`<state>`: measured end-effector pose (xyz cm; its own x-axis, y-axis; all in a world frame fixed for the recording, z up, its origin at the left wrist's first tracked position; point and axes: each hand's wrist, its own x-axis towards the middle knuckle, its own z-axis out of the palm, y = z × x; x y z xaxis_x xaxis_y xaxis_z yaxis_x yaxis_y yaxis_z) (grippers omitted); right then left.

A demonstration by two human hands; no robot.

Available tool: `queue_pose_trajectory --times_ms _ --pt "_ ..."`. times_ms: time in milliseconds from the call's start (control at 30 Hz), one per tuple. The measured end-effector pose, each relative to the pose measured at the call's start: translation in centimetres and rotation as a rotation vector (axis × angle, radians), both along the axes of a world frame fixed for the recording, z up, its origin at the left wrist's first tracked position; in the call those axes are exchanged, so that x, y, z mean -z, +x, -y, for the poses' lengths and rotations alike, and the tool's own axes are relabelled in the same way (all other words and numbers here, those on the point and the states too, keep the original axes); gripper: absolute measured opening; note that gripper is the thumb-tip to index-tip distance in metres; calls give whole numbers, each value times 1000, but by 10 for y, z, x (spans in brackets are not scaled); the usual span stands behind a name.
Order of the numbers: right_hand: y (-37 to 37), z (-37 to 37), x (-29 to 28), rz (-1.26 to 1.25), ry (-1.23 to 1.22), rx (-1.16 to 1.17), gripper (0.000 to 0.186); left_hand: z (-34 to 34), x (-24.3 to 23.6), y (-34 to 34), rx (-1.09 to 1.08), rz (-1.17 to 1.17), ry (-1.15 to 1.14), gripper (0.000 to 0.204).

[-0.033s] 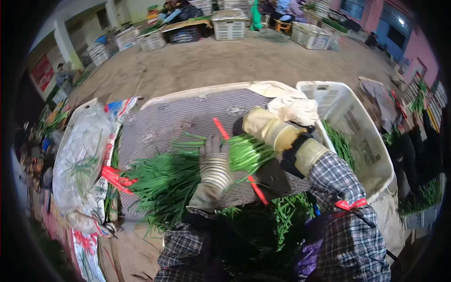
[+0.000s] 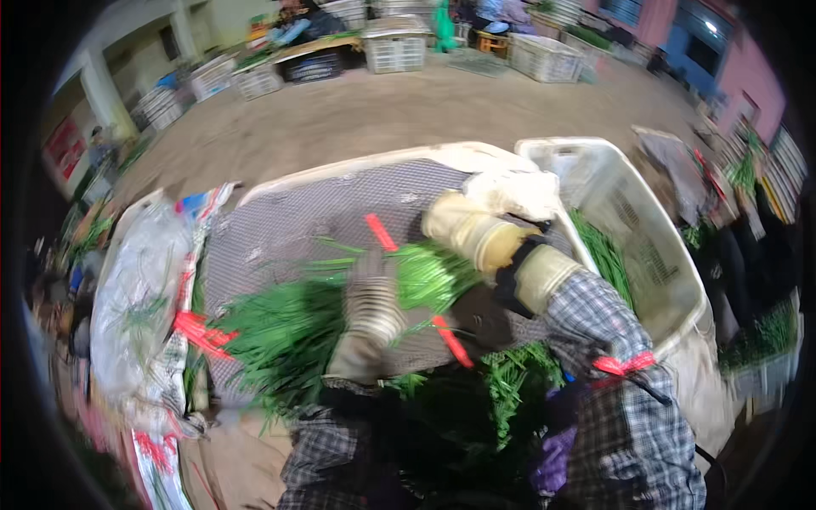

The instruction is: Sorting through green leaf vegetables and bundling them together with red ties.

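Observation:
A thick bunch of long green leaves like garlic chives (image 2: 285, 319) lies across a grey patterned mat (image 2: 340, 200), its pale stalk ends to the right. My left hand (image 2: 371, 302), in a striped glove, rests flat on the bunch with its fingers stretched out, blurred by motion. A red strip (image 2: 452, 342) passes beneath the stalks and shows on both sides of them. My right hand (image 2: 467, 228), in a cream glove, is at the stalk ends; its fingers are hidden from view.
A white crate (image 2: 671, 280) with green leaves inside stands at the right. Several red ties (image 2: 202, 334) lie at the mat's left edge, beside a clear plastic bag (image 2: 140, 289). A white cloth (image 2: 514, 194) lies at the far right corner. More leaves (image 2: 510, 391) are below the mat.
The whole view has shifted, so the scene sits slightly farther left. Both hands keep about the same places on the bunch; the left one is more blurred.

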<state>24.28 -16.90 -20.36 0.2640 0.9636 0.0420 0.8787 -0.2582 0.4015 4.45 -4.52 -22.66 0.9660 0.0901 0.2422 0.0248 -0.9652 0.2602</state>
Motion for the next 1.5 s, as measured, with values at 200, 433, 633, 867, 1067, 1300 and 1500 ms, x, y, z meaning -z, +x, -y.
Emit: queue_pose_trajectory --times_ms 200,433,633,867,1067,1300,1500 --pt "-107 -21 -70 -418 14 143 42 -13 -9 -1 146 -41 -403 80" --pt "-97 29 -3 -663 192 389 74 21 -36 -1 -61 -153 -160 100" --pt "-74 58 -15 -752 251 218 67 9 -13 1 -8 -209 -376 116" --pt "65 283 -65 -929 863 513 46 10 -19 -2 87 -225 -411 119" --pt "148 511 88 -707 331 1491 60 19 -22 5 4 -311 -631 121" --pt "129 646 280 -923 190 1971 63 5 1 17 -13 -387 -763 128" --pt "198 523 267 -609 729 1488 54 23 -7 17 -166 -439 -937 122"
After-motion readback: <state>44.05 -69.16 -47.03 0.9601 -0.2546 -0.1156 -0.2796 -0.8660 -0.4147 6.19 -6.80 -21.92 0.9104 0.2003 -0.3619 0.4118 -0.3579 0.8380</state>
